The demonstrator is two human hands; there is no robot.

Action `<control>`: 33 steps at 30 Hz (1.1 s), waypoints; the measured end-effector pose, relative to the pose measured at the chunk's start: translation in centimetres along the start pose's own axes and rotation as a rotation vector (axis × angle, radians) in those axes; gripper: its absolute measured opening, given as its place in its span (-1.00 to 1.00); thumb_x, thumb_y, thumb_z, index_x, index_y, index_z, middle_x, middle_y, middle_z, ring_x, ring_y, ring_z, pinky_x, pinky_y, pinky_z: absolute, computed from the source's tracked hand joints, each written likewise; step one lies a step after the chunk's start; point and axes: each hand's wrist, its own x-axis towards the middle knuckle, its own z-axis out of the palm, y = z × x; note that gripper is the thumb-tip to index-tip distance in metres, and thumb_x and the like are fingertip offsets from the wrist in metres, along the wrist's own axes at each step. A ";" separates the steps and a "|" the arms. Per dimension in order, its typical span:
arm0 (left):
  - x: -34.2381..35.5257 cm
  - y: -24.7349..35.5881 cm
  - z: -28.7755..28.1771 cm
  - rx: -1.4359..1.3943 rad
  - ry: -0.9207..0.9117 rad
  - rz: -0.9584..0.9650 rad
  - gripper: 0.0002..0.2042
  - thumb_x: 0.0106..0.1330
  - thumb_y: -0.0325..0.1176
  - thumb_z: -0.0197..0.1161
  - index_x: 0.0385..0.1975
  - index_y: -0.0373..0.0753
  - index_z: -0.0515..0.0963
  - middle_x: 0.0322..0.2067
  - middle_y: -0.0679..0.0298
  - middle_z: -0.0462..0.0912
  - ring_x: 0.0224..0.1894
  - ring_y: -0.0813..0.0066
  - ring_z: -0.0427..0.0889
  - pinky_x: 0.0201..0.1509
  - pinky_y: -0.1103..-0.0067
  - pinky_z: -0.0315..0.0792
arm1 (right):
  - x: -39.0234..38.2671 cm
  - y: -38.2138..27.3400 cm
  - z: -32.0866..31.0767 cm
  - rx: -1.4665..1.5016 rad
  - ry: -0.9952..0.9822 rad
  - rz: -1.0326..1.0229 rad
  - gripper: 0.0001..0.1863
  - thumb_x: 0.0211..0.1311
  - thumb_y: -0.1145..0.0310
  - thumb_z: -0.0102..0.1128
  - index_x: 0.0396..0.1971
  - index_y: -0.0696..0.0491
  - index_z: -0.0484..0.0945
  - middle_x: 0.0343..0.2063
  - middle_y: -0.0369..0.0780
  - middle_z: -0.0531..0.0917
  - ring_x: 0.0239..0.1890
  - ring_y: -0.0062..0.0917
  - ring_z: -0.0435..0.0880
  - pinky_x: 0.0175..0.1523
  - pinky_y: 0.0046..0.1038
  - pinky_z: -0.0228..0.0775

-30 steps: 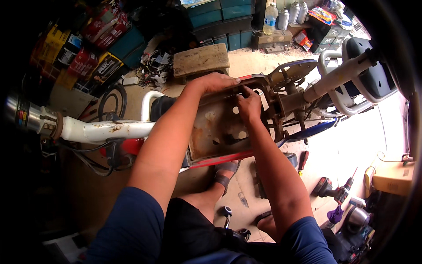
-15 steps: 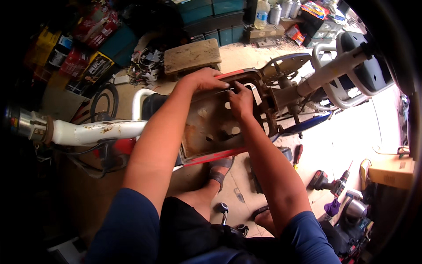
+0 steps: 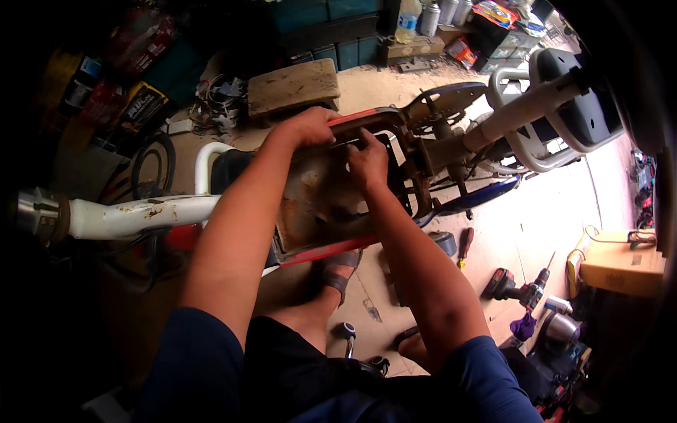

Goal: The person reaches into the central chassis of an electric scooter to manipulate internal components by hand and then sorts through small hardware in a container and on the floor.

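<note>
A brown, dirt-stained metal tray with red edges [image 3: 310,185] forms the middle of a scooter-like frame lying across in front of me. Over its far red edge curls my left hand [image 3: 312,127], its fingertips partly hidden behind the rim. My right hand [image 3: 369,162] reaches inside the tray at the far right corner, fingers bent and tips pressed near the inner far wall. Whatever lies between those fingertips is too small to make out. Holes show in the tray floor. To the left runs a white, rust-spotted tube [image 3: 141,215]; a grey tube [image 3: 518,121] extends right.
A wooden stool [image 3: 293,86] stands beyond the tray, beside tangled wires [image 3: 218,99]. On the floor at right lie a screwdriver [image 3: 466,247], a cordless drill [image 3: 520,287] and a cardboard box [image 3: 624,262]. Spray cans [image 3: 430,19] and a bottle stand at the back.
The whole view has shifted, so the scene sits slightly farther left and up. Both hands keep nearly the same places on the tray.
</note>
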 end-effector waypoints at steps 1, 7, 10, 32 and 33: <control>0.1 0.1 0.1 0.007 -0.001 -0.005 -0.38 0.11 -0.54 0.39 0.29 -0.15 0.62 0.01 0.14 0.79 0.06 0.37 0.69 0.24 0.46 0.50 | 0.1 0.0 -0.2 -0.003 0.006 -0.004 -0.44 0.20 0.43 0.28 0.25 0.16 0.61 -0.28 0.11 0.76 -0.20 -0.08 0.78 0.03 -0.22 0.58; 0.0 0.3 0.1 -0.032 -0.012 -0.024 -0.37 0.06 -0.58 0.37 0.27 -0.18 0.63 -0.01 0.14 0.80 0.05 0.34 0.71 0.24 0.46 0.51 | 0.5 0.7 0.1 0.020 0.004 -0.038 -0.45 0.19 0.39 0.31 0.23 0.15 0.63 -0.23 0.13 0.76 -0.15 -0.04 0.78 0.06 -0.20 0.57; -0.2 0.2 0.3 -0.018 0.007 -0.026 -0.36 0.07 -0.58 0.36 0.27 -0.15 0.63 0.00 0.12 0.80 0.05 0.32 0.72 0.23 0.45 0.52 | 0.2 0.5 0.2 -0.015 0.020 -0.039 -0.45 0.19 0.39 0.32 0.23 0.16 0.62 -0.18 0.15 0.75 -0.09 -0.01 0.77 0.10 -0.18 0.56; -0.9 1.6 -0.2 0.056 0.004 -0.045 -0.35 0.09 -0.56 0.38 0.29 -0.03 0.64 -0.01 0.14 0.80 0.02 0.30 0.73 0.18 0.43 0.54 | 10.0 -12.3 -16.6 -1.205 -0.220 -0.385 -0.82 0.20 0.40 0.31 -0.23 0.07 0.76 -0.13 -0.08 0.81 0.04 -0.14 0.76 0.14 -0.10 0.49; -0.9 1.5 -0.3 0.067 -0.006 -0.044 -0.35 0.09 -0.56 0.38 0.30 -0.03 0.63 -0.01 0.15 0.80 0.02 0.31 0.73 0.18 0.44 0.54 | 10.5 -12.1 -16.6 -1.181 -0.244 -0.395 -0.82 0.19 0.40 0.31 -0.22 0.06 0.76 -0.13 -0.08 0.81 0.06 -0.14 0.76 0.16 -0.09 0.49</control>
